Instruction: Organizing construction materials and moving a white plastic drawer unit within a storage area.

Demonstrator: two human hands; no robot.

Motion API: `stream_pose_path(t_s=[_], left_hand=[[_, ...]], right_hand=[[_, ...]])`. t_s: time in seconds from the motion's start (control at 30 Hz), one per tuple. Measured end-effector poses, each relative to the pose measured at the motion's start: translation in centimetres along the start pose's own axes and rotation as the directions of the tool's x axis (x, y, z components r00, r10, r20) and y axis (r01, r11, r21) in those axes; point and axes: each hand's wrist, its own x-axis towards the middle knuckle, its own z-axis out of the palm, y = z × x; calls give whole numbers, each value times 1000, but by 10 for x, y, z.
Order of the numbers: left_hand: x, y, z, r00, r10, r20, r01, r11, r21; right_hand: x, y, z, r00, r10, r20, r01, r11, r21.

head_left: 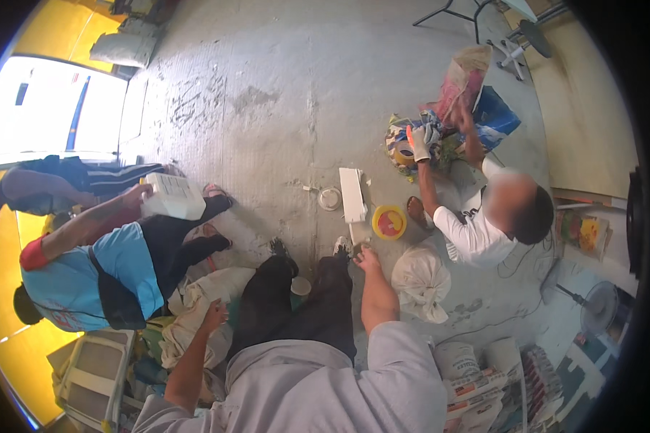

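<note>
My right hand (368,258) reaches down by my right shoe (342,247). Its fingertips are at the near end of a small pale piece (359,234); whether they grip it is unclear. Just beyond lies a long white block (352,194) on the concrete floor. A round yellow and red lid or tub (389,222) sits to the right of that block. My left hand (215,316) hangs near my left thigh, over cream cloth sacks (187,346). The fingers there are partly curled, and I cannot see anything in them.
Left, a person in a blue shirt (103,276) carries a white plastic jug (172,196). At right, a gloved person (474,235) handles plastic bags (463,86) and rolls of tape (403,153). A tied white sack (422,281), a stepladder (95,379) and a fan (598,303) stand near.
</note>
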Motion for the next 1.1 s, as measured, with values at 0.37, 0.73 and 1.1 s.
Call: stream_pose_path(t_s=[0.37,0.73,1.1], left_hand=[[-26,-23,9,995,-92,49,98,984,-150],[-63,26,49,951,71,-301,25,952,304],[106,149,7,999,38,-14,-39,999,-23]], right_hand=[[-87,-16,-8,969,-34,245,205,667,-716],[-157,-140,45,932,-134,335,361,324,-874],[-175,-277,248,803,-354,479,569,217,-793]])
